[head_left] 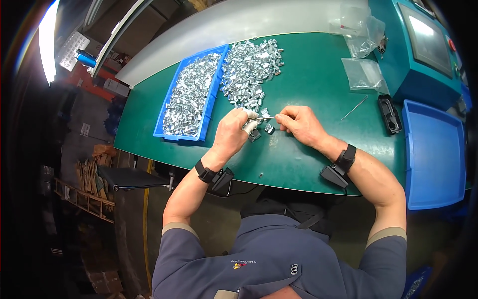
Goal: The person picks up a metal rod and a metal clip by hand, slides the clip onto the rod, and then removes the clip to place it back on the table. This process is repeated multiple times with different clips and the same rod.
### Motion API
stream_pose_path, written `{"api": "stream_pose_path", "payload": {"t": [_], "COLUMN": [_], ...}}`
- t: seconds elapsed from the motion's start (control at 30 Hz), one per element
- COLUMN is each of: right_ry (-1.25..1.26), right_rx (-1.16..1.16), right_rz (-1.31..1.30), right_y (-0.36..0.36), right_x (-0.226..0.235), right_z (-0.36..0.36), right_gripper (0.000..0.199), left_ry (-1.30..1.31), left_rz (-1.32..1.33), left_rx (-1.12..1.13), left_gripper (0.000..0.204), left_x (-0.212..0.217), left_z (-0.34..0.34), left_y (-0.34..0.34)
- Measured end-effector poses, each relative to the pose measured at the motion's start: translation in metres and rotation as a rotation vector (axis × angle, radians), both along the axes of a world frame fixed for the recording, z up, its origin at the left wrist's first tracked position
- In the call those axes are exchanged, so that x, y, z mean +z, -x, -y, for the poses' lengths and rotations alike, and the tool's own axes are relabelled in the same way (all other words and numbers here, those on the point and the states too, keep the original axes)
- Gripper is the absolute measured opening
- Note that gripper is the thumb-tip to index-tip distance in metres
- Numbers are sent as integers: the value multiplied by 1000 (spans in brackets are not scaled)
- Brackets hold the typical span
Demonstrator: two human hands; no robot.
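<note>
My left hand (231, 130), with pale wraps on its fingertips, is closed in a pinch at the near end of the metal pile; what it pinches is hidden by the fingers. Opposite it, my right hand (302, 125) grips a thin metal rod (267, 118) between thumb and fingers. The rod's far end reaches the left fingertips. Just below the rod lie a small dark-and-silver metal piece (270, 129) and another dark piece (255, 135) by the left fingers. Small shiny metal parts (250, 70) spread in a heap beyond my hands.
A blue tray (211, 107) full of similar parts stands left. At right are a blue tray (434, 154), a black holder (389, 114), a thin metal pick (354, 107), clear plastic bags (364, 74) and a teal machine with a screen (425, 42). All rest around the green tabletop (308, 65).
</note>
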State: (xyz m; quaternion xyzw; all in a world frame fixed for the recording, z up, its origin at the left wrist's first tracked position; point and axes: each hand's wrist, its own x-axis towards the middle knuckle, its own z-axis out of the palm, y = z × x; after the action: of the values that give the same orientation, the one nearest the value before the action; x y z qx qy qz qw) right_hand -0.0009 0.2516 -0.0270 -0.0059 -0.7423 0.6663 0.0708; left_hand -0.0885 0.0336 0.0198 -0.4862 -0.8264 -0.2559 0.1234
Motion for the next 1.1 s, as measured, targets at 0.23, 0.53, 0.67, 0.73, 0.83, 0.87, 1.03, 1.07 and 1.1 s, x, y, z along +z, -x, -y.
{"api": "stream_pose_path", "payload": {"t": [0.23, 0.53, 0.67, 0.73, 0.83, 0.87, 1.03, 1.07, 1.1], "right_ry": [-326, -142, -124, -107, -72, -53, 18, 17, 8], "right_rx": [-97, 38, 80, 75, 31, -7, -67, -65, -69], "right_rz": [-200, 55, 37, 33, 18, 19, 21, 19, 13], "right_y": [-4, -5, -4, -8, -7, -6, -1, -1, -1], "right_x": [-1, 9, 11, 10, 11, 9, 2, 1, 0], "right_z": [5, 3, 3, 5, 2, 0, -5, -4, -4], "right_gripper": [25, 36, 40, 40, 40, 40, 41, 41, 41], "left_ry": [48, -22, -63, -52, -27, -48, 86, 86, 123], "left_rz": [-46, 96, 81, 99, 11, -65, -320, -322, -219], "left_rx": [-39, -109, -131, -115, -22, 31, 417, 420, 327], "left_gripper": [18, 18, 18, 18, 19, 19, 26, 26, 26], "left_x": [0, 0, -3, 2, 7, 5, 27, 23, 15], "left_z": [-6, -15, -14, -7, 23, 39, 86, 82, 73], "left_y": [-4, -6, -10, -13, 11, 25, 73, 73, 70]}}
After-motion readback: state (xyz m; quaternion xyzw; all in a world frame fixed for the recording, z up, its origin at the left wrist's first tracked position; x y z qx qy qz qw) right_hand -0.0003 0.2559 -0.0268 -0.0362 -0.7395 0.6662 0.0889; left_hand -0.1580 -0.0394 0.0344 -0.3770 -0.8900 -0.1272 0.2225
